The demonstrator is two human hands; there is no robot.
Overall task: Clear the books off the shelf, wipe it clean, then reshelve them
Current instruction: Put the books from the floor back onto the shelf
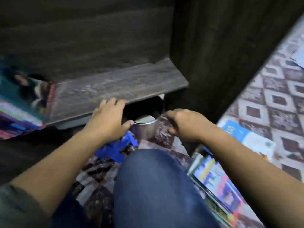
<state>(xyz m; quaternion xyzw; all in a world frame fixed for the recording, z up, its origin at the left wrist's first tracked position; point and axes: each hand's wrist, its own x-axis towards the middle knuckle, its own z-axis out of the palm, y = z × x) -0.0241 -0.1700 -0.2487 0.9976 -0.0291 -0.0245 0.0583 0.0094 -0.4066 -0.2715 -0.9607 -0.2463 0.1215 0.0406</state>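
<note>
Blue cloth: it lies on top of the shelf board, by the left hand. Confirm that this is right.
Not right. The head view shows the blue cloth down on the floor below the shelf board, not on top of it. It is by the left hand, under the wrist.

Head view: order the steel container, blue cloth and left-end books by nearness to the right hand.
1. Steel container, just left of the right hand.
2. Blue cloth, lower left by the knee.
3. Left-end books, far left.
</note>
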